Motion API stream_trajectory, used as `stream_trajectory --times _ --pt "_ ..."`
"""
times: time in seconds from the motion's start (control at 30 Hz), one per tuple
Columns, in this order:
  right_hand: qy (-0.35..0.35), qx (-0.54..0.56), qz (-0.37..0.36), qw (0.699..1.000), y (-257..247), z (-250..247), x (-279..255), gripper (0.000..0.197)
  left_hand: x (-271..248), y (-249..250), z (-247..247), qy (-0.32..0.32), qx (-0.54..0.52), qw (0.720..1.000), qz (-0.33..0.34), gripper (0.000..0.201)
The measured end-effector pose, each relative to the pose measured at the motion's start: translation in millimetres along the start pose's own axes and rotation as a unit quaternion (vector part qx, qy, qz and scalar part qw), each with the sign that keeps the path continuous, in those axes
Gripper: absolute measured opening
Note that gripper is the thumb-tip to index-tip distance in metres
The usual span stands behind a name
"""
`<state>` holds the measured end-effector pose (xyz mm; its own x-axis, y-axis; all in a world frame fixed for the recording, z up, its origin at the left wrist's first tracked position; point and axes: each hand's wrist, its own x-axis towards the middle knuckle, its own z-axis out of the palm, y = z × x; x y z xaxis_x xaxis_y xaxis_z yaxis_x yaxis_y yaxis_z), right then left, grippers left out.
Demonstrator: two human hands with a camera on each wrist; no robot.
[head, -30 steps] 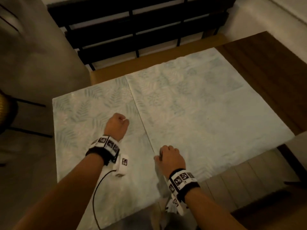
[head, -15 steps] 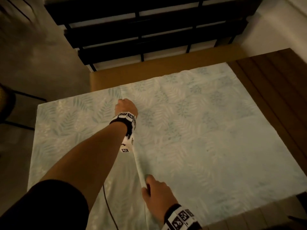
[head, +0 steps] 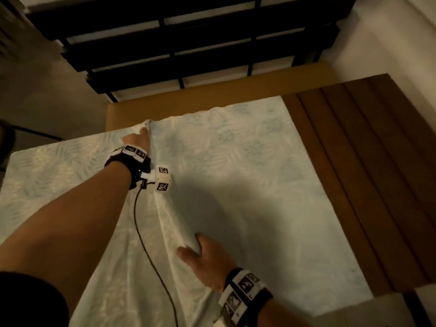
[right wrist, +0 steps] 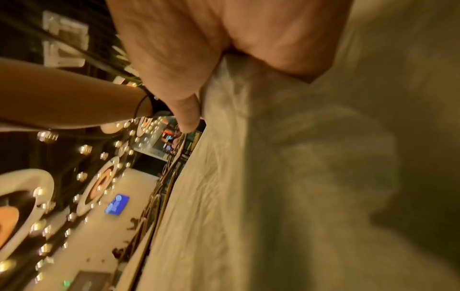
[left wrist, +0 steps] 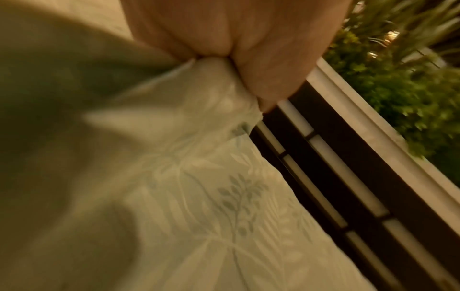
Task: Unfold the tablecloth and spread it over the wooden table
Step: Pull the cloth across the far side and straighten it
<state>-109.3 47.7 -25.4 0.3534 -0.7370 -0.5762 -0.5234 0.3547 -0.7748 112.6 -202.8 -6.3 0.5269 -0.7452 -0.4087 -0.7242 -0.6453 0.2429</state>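
Slatted wooden table (head: 368, 161) under leaf-patterned tablecloth (head: 247, 185)

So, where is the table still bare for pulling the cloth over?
Bare wood runs right of the cloth, and a tan strip lies between cloth and railing. The middle fold is crowded: left hand and right hand grip it.

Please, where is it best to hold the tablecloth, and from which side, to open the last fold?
Probably along the raised fold edge of the tablecloth, from above: left hand pinches its far end, right hand its near end. That loose layer lifts freely.
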Motion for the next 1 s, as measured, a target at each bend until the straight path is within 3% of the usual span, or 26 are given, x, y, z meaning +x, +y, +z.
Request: stream_trajectory --times 0.03,0.1,0.3,0.43,0.6,0.77,0.9,1.0 --pt "-0.008 -0.012 -0.012 1.0 6 -21 -3 0.052 -6 10 5 0.006 -0.054 0.998 -0.026 0.085" --pt "-0.015 -0.044 -0.032 0.998 19 -59 -8 0.042 -14 32 15 0.028 -0.109 0.994 -0.014 0.082" --pt "0.005 -0.096 -0.025 0.995 52 -137 -18 0.023 -27 86 27 0.083 -0.065 0.993 0.044 0.057" --pt "0.062 -0.077 0.012 0.995 83 -176 -23 0.035 -28 129 38 0.105 -0.086 0.989 0.052 0.051" --pt "0.133 -0.059 0.045 0.988 115 -234 -44 0.031 -69 209 55 0.105 -0.092 0.981 0.135 0.042" --pt "0.109 -0.059 0.066 0.99 143 -317 -70 0.036 -105 296 88 0.094 -0.118 0.969 0.197 0.041" --pt "0.118 -0.033 0.072 0.99 195 -393 -104 0.032 -140 375 134 0.092 -0.182 0.955 0.217 0.039" --pt "0.136 -0.016 0.085 0.987 243 -449 -129 0.047 -160 436 169 0.086 -0.163 0.955 0.232 0.034"
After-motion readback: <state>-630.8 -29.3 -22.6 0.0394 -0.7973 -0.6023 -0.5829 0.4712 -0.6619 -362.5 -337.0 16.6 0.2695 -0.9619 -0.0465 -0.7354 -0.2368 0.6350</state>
